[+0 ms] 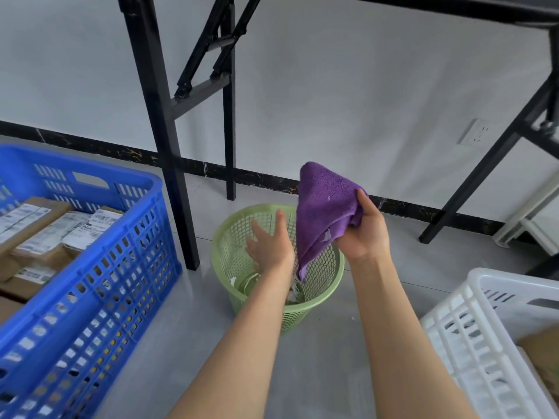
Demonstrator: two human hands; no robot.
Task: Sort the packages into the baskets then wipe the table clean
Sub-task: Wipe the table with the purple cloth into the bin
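Looks like a small parcel-sorting back room. Evidence: big blue slotted plastic crate (99,297) packed with brown cardboard parcels (33,234) carrying printed shipping labels; white slotted plastic crate (472,337) opposite; black steel folding-table legs (163,131); bare white wall (348,101) with black marble-look skirting (257,178) and one white wall socket (476,133); grey tiled floor (196,343); green plastic mesh waste bin (222,261) standing on it.

purple cloth above the bin, packages in two baskets
the purple cloth (326,213) hangs bunched from the right hand (363,234), its lower corner dipping inside the green bin (292,320). the blue basket (99,285), on the floor at left, holds brown packages (45,228) with white labels, lying flat and overlapping. the white basket (472,337) at right holds a brown package (541,355).
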